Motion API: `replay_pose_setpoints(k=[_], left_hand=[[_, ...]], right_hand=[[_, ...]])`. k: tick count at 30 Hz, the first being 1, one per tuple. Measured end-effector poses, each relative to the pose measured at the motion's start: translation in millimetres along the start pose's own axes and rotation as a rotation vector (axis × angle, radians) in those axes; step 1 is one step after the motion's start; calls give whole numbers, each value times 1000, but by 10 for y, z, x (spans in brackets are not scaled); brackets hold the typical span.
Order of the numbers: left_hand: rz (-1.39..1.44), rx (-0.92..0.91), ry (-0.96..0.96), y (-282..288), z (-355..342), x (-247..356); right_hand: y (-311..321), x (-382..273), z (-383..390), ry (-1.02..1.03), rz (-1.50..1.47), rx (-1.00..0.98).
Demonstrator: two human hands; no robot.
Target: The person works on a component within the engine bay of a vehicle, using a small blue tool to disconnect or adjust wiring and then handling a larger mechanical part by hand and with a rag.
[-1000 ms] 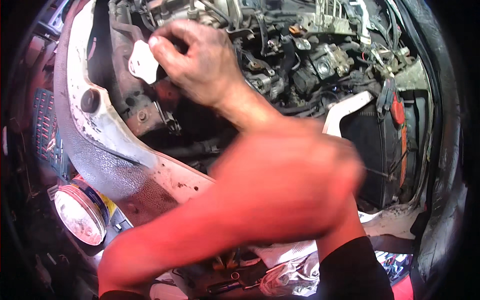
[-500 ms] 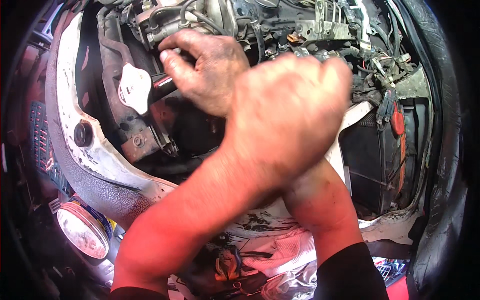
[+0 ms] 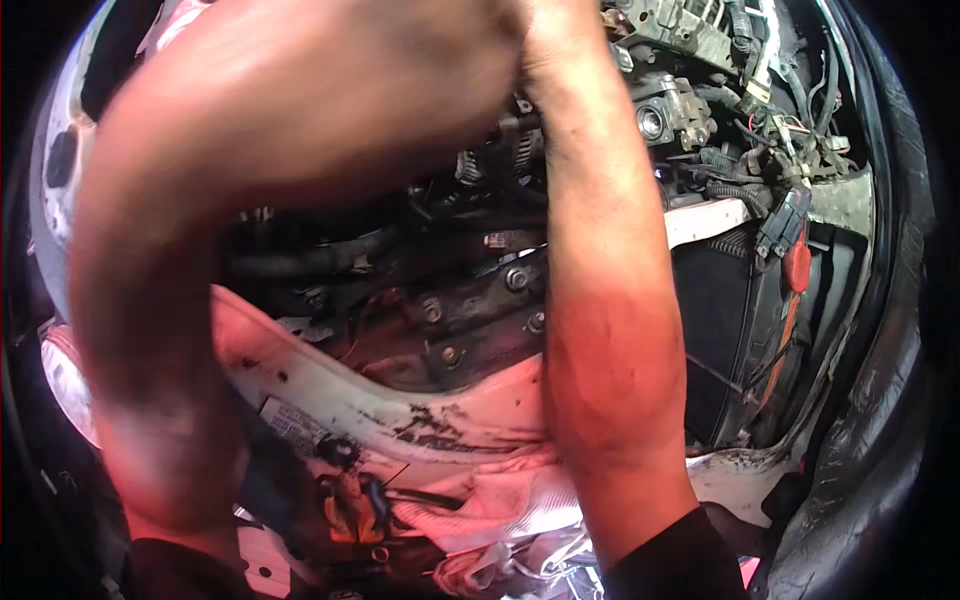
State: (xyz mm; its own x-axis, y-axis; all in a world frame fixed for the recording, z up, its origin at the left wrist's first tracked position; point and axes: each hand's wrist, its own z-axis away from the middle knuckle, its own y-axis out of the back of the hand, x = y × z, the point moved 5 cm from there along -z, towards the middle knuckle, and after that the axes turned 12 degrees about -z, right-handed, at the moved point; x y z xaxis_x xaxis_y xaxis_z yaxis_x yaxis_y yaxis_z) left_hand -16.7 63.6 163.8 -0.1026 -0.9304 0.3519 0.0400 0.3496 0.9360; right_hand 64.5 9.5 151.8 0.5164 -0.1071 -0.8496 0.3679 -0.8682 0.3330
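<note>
Both my arms reach over an open car engine bay point(image 3: 380, 250), up to the picture's top edge. My left hand point(image 3: 470, 45) is blurred at the top middle, with its bent forearm sweeping across the left side. Right beside it, my right hand point(image 3: 560, 20) is mostly cut off by the top edge. The fingers of both hands are out of sight, so I cannot tell what they touch or hold. A metal engine part with a round opening point(image 3: 652, 122) lies to the right of my right wrist.
Bolts point(image 3: 515, 278) stud a dark metal part below the hands. A white front panel point(image 3: 360, 400) curves across. Wiring connectors point(image 3: 783, 225) hang by a black box point(image 3: 715, 330) at right. Nearer lie a pale cloth point(image 3: 500, 500) and orange-handled tools point(image 3: 350, 510).
My forearms were crossed over the bay with both hands in view. Now they are uncrossed, and both hands are up at the top edge. The view has shifted, bringing more of the front panel into sight.
</note>
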Motion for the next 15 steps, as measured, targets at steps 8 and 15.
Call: replay_pose_setpoints(k=[8,15], left_hand=[[313,-445,7,-1380,-429,338],[590,19,231,-1797,-1562,588]], right_hand=[[-12,-201,-16,-6,-113,-320],[-292,171,50,-293,-63,-539]])
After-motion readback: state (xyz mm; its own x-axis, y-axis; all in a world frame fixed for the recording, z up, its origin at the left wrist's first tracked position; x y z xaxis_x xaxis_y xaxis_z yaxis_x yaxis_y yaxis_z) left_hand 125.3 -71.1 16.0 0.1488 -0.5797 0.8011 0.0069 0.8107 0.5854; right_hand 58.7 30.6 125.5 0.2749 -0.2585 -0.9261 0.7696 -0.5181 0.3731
